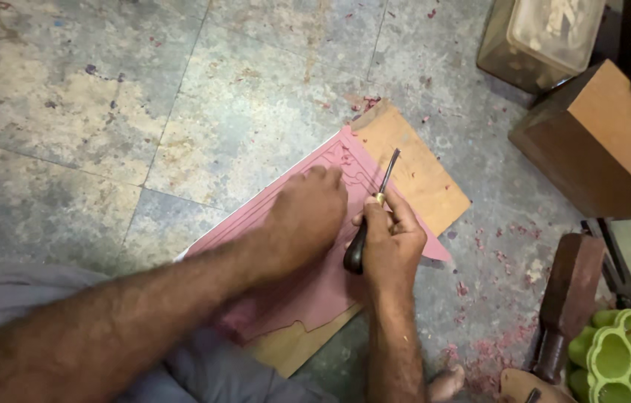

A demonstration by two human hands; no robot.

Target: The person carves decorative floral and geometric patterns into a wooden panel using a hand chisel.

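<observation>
right hand [394,237] grips a carving tool [372,213], fingers closed around its dark handle, blade tip resting on the pink sheet [308,291]. left hand [308,216] lies flat on the same sheet, fingers loosely together, holding nothing. the sheet lies on a wooden board [420,168] on the stone floor [69,112]. pink shavings [491,351] are scattered just beside the board. a brown box [614,142] stands well apart.
</observation>
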